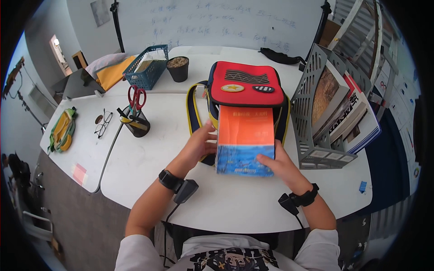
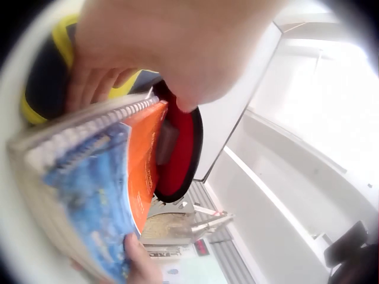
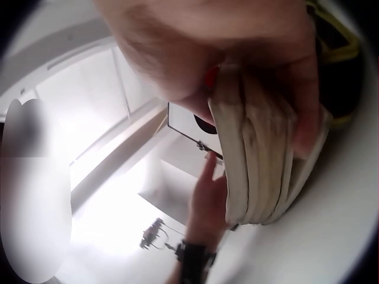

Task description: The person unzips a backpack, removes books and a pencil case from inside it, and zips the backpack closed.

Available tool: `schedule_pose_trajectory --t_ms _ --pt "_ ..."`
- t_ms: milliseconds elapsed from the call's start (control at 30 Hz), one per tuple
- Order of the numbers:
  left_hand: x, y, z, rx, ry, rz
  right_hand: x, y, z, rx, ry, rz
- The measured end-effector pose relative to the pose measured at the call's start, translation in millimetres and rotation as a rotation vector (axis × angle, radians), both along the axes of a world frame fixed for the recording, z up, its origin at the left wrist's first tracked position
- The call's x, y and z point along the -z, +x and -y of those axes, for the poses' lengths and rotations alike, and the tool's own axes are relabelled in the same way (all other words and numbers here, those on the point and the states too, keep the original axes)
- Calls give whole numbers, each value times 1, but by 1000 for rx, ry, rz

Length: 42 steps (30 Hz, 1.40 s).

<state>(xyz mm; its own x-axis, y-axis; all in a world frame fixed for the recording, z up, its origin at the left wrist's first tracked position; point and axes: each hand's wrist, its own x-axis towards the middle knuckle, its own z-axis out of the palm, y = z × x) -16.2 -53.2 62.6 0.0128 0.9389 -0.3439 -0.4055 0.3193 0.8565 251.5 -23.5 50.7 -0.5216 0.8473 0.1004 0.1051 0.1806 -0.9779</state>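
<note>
A small red and navy backpack (image 1: 247, 77) lies on the white table with its opening towards me. Protruding from that opening is a stack of books (image 1: 246, 135), topped by an orange and blue cover. My right hand (image 1: 284, 168) grips the stack's right edge, thumb on the blue part of the cover and fingers round the page side. By the left edge, near the bag's mouth, is my left hand (image 1: 197, 145), its fingers extended beside the books and strap. A spiral binding (image 2: 89, 127) shows along that edge in the left wrist view. The books' far ends are hidden inside the bag.
Right of the backpack stands a grey file rack (image 1: 312, 153) holding books. On the left are a pen holder (image 1: 137, 125) with scissors, eyeglasses (image 1: 105, 123) and a green-yellow pouch (image 1: 63, 130). Behind stand a blue basket (image 1: 143, 77) and a dark pot (image 1: 178, 71).
</note>
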Motion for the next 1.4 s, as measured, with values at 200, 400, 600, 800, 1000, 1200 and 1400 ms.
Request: schedule_pose_trajectory --t_ms 200,400,600,800,1000,1200,1400 --pt "10 12 -2 303 163 -204 -17 4 4 28 25 463" --pt "0 28 26 191 374 -235 -3 13 7 108 213 256" --pt "-24 33 46 265 670 -411 -26 27 17 -160 381 234" --pt "-7 36 37 184 634 -383 -23 23 17 -41 121 -48" --pt "-8 40 32 232 688 -407 -18 40 2 -144 37 -194" --pt "-11 35 50 298 692 -463 -34 33 -50 -387 -146 -14" --pt "-6 34 48 298 689 -426 -42 -26 -67 -110 719 707"
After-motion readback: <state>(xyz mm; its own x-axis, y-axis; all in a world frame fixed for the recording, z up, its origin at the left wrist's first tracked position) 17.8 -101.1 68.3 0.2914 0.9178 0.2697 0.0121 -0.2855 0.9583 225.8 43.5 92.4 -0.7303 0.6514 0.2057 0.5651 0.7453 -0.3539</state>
